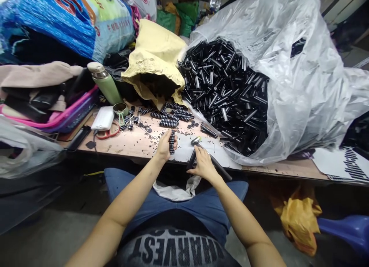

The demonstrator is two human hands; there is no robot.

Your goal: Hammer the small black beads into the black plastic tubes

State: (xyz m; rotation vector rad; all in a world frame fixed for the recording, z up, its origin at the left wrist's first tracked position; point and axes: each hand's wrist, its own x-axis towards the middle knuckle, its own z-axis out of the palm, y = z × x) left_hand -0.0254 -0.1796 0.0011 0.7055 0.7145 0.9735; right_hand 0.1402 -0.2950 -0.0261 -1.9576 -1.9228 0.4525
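My left hand point(165, 147) is closed around a black studded roller point(172, 142), held upright at the table's front edge. My right hand point(204, 163) has its thumb and fingers on a smooth black tube point(191, 160), tilted over the edge. Beside and partly under that hand lies a hammer point(220, 168) with a black handle and a yellow-tipped head. More black studded rollers point(169, 123) lie in a pile beyond my left hand. Both hands are over a white sheet point(215, 147) on the table.
A clear plastic bag point(302, 86) spills black tubes point(225, 94) at the right. Behind the rollers gapes a yellow sack point(157, 44). Leftward stand a green flask point(106, 84), a white box point(103, 118), red-handled scissors point(111, 132) and a pink-rimmed basket point(54, 123). Tiny black bits point(144, 140) litter the table.
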